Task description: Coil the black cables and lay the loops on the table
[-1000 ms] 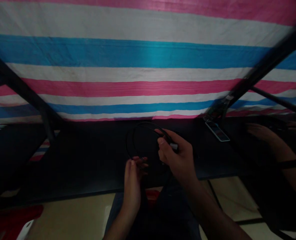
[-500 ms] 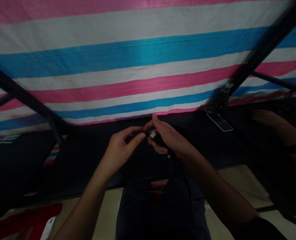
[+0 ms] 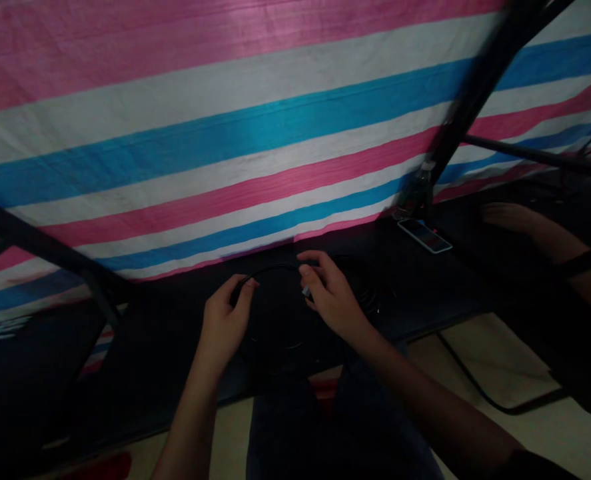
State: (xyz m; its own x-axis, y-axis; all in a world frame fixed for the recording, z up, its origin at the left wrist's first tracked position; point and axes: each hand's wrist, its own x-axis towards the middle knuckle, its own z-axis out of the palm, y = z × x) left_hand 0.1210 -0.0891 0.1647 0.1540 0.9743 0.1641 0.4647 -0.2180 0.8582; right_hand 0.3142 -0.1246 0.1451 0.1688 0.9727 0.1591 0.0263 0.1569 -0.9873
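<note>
A thin black cable (image 3: 278, 266) arches between my two hands above the dark tabletop. My left hand (image 3: 225, 320) is closed on it, pinching it between thumb and fingers. At the cable's other side, my right hand (image 3: 332, 293) has its fingers curled round it, along with a small pale connector (image 3: 306, 291) showing beside the thumb. The lower part of the loop hangs under the hands and is hard to make out in the dark. Just right of my right hand lies a dark coil of cable (image 3: 370, 283).
A phone (image 3: 425, 236) lies at the back right, in front of a clear bottle (image 3: 418, 190). Further right rests another person's hand (image 3: 508, 217). Striped sheeting (image 3: 255, 133) hangs behind the table (image 3: 160, 333), with dark slanted bars (image 3: 468, 113) at both sides.
My hands have moved apart, opening the cable into a wider arc between them. The view has tilted and shifted a little.
</note>
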